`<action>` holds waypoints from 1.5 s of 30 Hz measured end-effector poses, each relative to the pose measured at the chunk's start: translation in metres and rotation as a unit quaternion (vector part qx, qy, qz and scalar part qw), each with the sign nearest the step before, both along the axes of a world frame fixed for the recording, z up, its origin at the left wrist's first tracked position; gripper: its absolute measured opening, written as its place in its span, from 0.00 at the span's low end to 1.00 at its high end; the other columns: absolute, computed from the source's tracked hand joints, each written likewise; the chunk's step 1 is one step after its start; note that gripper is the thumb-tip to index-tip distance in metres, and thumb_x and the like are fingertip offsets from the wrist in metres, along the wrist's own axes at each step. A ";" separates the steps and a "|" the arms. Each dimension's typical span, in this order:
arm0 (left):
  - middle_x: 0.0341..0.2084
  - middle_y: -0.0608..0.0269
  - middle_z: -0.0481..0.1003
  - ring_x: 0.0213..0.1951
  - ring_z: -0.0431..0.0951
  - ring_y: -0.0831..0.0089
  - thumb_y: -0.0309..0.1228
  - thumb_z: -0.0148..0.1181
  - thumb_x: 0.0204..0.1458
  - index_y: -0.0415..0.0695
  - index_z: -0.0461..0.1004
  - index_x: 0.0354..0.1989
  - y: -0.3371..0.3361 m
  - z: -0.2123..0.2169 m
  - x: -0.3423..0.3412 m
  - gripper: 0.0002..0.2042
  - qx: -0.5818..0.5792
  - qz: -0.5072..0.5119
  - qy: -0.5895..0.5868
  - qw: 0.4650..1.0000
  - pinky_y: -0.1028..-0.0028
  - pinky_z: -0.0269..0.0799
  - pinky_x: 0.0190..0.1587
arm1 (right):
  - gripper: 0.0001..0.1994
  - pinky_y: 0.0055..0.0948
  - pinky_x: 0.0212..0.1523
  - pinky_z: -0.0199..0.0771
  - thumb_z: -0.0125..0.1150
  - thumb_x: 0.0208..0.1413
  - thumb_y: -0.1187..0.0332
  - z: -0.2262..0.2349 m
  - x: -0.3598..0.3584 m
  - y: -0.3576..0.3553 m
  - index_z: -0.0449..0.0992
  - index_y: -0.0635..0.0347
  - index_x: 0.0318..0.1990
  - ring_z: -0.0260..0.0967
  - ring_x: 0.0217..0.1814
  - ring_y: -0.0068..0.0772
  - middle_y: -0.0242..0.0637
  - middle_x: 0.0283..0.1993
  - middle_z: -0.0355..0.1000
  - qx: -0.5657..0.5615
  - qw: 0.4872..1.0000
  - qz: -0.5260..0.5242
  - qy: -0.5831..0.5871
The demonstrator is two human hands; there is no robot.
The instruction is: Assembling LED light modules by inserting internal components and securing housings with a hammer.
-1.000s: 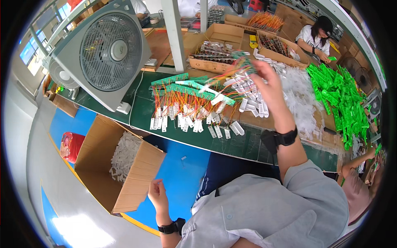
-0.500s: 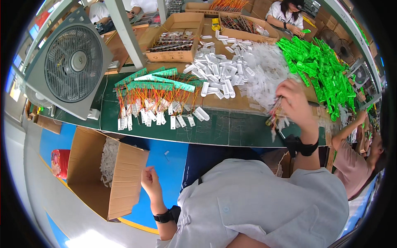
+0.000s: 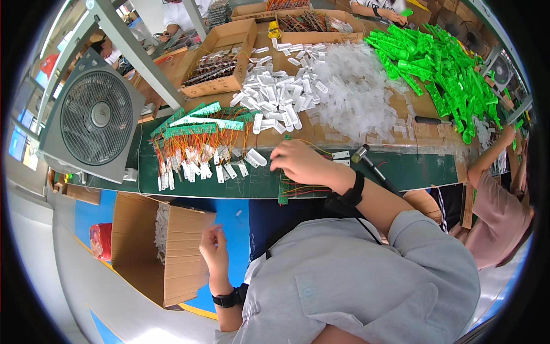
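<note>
We see the right hand [image 3: 298,163] low over the front of the green bench [image 3: 427,171], fingers bent downward; we can't tell whether they grip anything. A green circuit board [image 3: 283,192] with red wires lies partly beneath that hand, near the bench's front edge. We note a black-handled tool [image 3: 375,168] right of it, a pile of wired boards [image 3: 200,129] to the left. Our left hand [image 3: 214,252] hangs beside the cardboard box [image 3: 186,252], fingers loosely curled, grip unclear.
</note>
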State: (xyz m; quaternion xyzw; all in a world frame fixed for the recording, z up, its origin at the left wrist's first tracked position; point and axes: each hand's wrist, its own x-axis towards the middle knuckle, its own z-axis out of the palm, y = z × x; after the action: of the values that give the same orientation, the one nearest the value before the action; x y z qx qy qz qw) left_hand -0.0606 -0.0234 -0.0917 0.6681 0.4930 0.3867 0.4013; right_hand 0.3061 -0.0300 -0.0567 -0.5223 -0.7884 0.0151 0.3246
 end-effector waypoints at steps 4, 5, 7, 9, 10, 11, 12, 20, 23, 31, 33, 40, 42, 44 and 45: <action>0.22 0.68 0.75 0.26 0.74 0.84 0.24 0.59 0.64 0.39 0.80 0.43 0.018 0.025 0.006 0.05 0.003 -0.055 0.026 0.998 0.80 0.66 0.27 | 0.08 0.47 0.45 0.75 0.66 0.53 0.73 -0.009 0.028 0.027 0.77 0.57 0.40 0.74 0.46 0.53 0.42 0.42 0.76 0.012 0.967 -0.239 0.092; 0.23 0.66 0.77 0.26 0.75 0.82 0.24 0.60 0.63 0.39 0.80 0.43 0.024 0.032 0.017 0.04 0.020 -0.078 0.042 0.996 0.79 0.68 0.28 | 0.08 0.48 0.45 0.76 0.67 0.54 0.70 -0.009 0.035 0.034 0.77 0.58 0.41 0.75 0.46 0.53 0.42 0.42 0.76 -0.011 0.940 -0.325 0.102; 0.24 0.64 0.79 0.26 0.76 0.81 0.24 0.61 0.63 0.39 0.80 0.42 0.036 0.047 0.042 0.04 0.038 -0.101 0.060 0.992 0.78 0.69 0.28 | 0.09 0.48 0.45 0.76 0.68 0.54 0.68 -0.012 0.045 0.048 0.77 0.58 0.41 0.75 0.46 0.53 0.43 0.41 0.76 -0.043 0.931 -0.353 0.082; 0.25 0.60 0.81 0.25 0.78 0.75 0.26 0.63 0.62 0.39 0.80 0.41 0.049 0.059 0.074 0.04 0.095 -0.164 0.126 0.974 0.75 0.72 0.29 | 0.11 0.47 0.45 0.76 0.69 0.55 0.65 -0.014 0.057 0.053 0.77 0.59 0.41 0.75 0.47 0.52 0.43 0.41 0.76 -0.084 0.919 -0.382 0.060; 0.25 0.60 0.81 0.25 0.78 0.75 0.26 0.63 0.62 0.39 0.80 0.41 0.056 0.064 0.086 0.04 0.090 -0.167 0.130 0.973 0.75 0.72 0.29 | 0.11 0.48 0.45 0.76 0.69 0.55 0.65 -0.014 0.060 0.054 0.77 0.59 0.41 0.76 0.46 0.52 0.43 0.40 0.77 -0.098 0.919 -0.380 0.043; 0.26 0.58 0.81 0.25 0.79 0.72 0.29 0.64 0.61 0.40 0.80 0.40 0.066 0.070 0.100 0.05 0.095 -0.199 0.156 0.963 0.73 0.73 0.30 | 0.11 0.48 0.45 0.76 0.69 0.56 0.64 -0.011 0.062 0.056 0.77 0.60 0.40 0.76 0.45 0.53 0.44 0.40 0.77 -0.109 0.919 -0.377 0.024; 0.26 0.57 0.82 0.25 0.80 0.69 0.32 0.65 0.61 0.41 0.81 0.40 0.074 0.076 0.114 0.07 0.099 -0.231 0.182 0.951 0.71 0.73 0.30 | 0.11 0.48 0.45 0.76 0.69 0.56 0.64 -0.011 0.064 0.051 0.77 0.60 0.40 0.76 0.45 0.53 0.44 0.40 0.77 -0.114 0.918 -0.380 0.026; 0.26 0.61 0.81 0.26 0.80 0.70 0.36 0.71 0.56 0.41 0.79 0.43 0.046 0.074 0.199 0.14 0.068 -0.246 0.257 0.932 0.70 0.74 0.31 | 0.13 0.36 0.37 0.73 0.69 0.58 0.69 0.044 0.068 -0.102 0.80 0.61 0.49 0.74 0.35 0.37 0.39 0.36 0.75 -0.107 0.908 -0.272 0.300; 0.25 0.64 0.79 0.23 0.77 0.77 0.25 0.69 0.55 0.41 0.78 0.43 0.047 0.056 0.206 0.09 0.062 -0.239 0.215 0.945 0.74 0.71 0.27 | 0.10 0.41 0.42 0.73 0.69 0.55 0.72 0.042 0.065 -0.156 0.78 0.60 0.43 0.71 0.38 0.45 0.40 0.36 0.72 -0.125 0.900 -0.320 0.269; 0.26 0.63 0.77 0.27 0.78 0.75 0.22 0.67 0.55 0.41 0.80 0.38 0.035 0.082 0.219 0.05 0.121 -0.275 0.206 0.931 0.73 0.72 0.29 | 0.14 0.41 0.47 0.70 0.72 0.46 0.76 0.013 0.059 -0.213 0.77 0.59 0.41 0.69 0.46 0.44 0.36 0.41 0.71 -0.098 0.932 -0.325 0.125; 0.29 0.62 0.77 0.29 0.78 0.71 0.24 0.70 0.54 0.42 0.80 0.38 0.014 0.087 0.236 0.06 0.138 -0.386 0.189 0.892 0.71 0.73 0.32 | 0.14 0.41 0.48 0.70 0.72 0.46 0.77 0.011 0.060 -0.214 0.77 0.59 0.41 0.69 0.47 0.44 0.36 0.41 0.71 -0.103 0.931 -0.325 0.131; 0.33 0.62 0.74 0.41 0.75 0.60 0.30 0.75 0.45 0.43 0.78 0.34 -0.007 0.063 0.272 0.11 0.163 -0.527 0.237 0.800 0.64 0.74 0.42 | 0.15 0.41 0.49 0.69 0.72 0.44 0.78 0.015 0.073 -0.207 0.76 0.60 0.41 0.68 0.47 0.43 0.36 0.43 0.71 -0.118 0.941 -0.289 0.132; 0.33 0.62 0.73 0.41 0.75 0.60 0.28 0.75 0.45 0.43 0.78 0.33 -0.007 0.062 0.272 0.11 0.155 -0.530 0.231 0.801 0.64 0.73 0.42 | 0.16 0.41 0.48 0.69 0.73 0.43 0.77 0.017 0.073 -0.207 0.76 0.59 0.41 0.68 0.47 0.43 0.36 0.42 0.71 -0.122 0.945 -0.281 0.114; 0.32 0.62 0.73 0.41 0.75 0.60 0.27 0.75 0.45 0.42 0.77 0.33 -0.006 0.062 0.272 0.11 0.153 -0.525 0.225 0.806 0.64 0.73 0.42 | 0.15 0.41 0.47 0.68 0.73 0.43 0.77 0.019 0.077 -0.205 0.77 0.59 0.40 0.69 0.47 0.43 0.34 0.41 0.71 -0.135 0.947 -0.277 0.094; 0.33 0.62 0.74 0.41 0.75 0.59 0.26 0.74 0.45 0.42 0.77 0.34 -0.006 0.062 0.272 0.11 0.140 -0.527 0.219 0.809 0.64 0.73 0.42 | 0.15 0.41 0.47 0.68 0.73 0.43 0.77 0.020 0.080 -0.204 0.77 0.59 0.40 0.69 0.47 0.43 0.34 0.41 0.71 -0.136 0.948 -0.272 0.091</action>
State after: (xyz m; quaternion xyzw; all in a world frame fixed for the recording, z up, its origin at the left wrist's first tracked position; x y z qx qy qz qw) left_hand 0.2111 -0.0292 -0.0299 0.9412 0.0805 0.0237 0.3272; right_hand 0.3858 -0.2336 -0.0372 -0.7525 -0.5742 0.0805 0.3124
